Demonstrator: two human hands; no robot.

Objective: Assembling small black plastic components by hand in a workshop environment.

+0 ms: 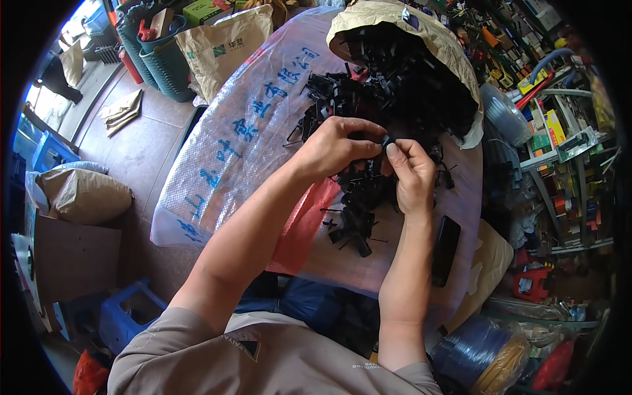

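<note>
Both my hands meet over the table, pinching one small black plastic part between the fingertips. My left hand grips it from the left with thumb and forefinger. From the right, my right hand closes thumb and fingers on it. The part's exact shape is mostly hidden by my fingers. Beneath and beyond the hands lies a heap of similar black plastic parts, some with thin prongs. More of them fill an open tan sack lying at the far side.
A white woven plastic sheet with a red patch covers the table. Near my right forearm lies a flat black phone-like slab. Crowded shelves stand at right. Blue stools and a stuffed sack are at left.
</note>
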